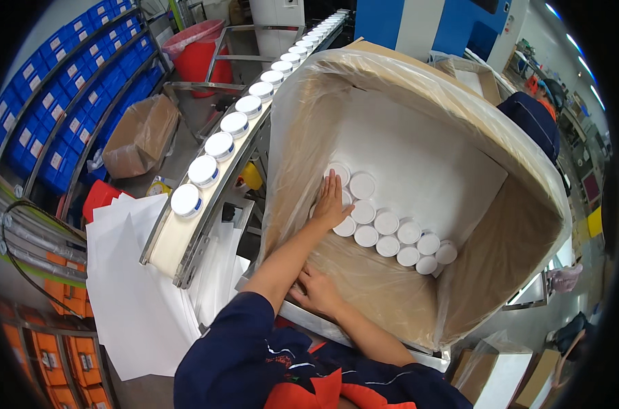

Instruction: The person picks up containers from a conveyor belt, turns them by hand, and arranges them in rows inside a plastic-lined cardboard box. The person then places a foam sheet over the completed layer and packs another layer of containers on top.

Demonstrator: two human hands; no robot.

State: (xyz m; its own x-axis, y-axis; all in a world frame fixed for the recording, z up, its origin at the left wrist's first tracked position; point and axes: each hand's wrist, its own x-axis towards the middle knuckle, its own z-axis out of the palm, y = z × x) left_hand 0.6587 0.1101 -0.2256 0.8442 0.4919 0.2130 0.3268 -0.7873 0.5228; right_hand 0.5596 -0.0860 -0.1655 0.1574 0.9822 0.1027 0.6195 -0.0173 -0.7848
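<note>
Shelves (77,102) of blue bins (64,71) curve along my far left, and below them a stack of orange crates (64,354) sits by the floor. White paper sheets (135,293) lie fanned out beside me, near a brown bag (142,133) and a red bucket (200,51) with a plastic liner. A conveyor (186,238) runs away from me in a long curve, carrying a single file of white-lidded jars (203,170), each just behind the next.

Right of the conveyor stands a big cardboard box (521,238) tipped toward me and lined with clear plastic film (364,273). My left hand (331,202) reaches deep into it, fingers stretched flat and released, palm pressing down on the leftmost of the white jars in the box (388,232). I grasp nothing with that grip; it only rests on the lids. The jars stand lid-up in two close rows along the box's lower back wall, touching one another, running from my left hand toward the right corner.

My right hand (317,293) sits at the near rim of the box, crossed under my left forearm, fingers curled over the plastic-covered edge; whether that grip is truly clenched on the rim I cannot tell. Farther right, another person's dark blue cap (531,119) shows past the box.
</note>
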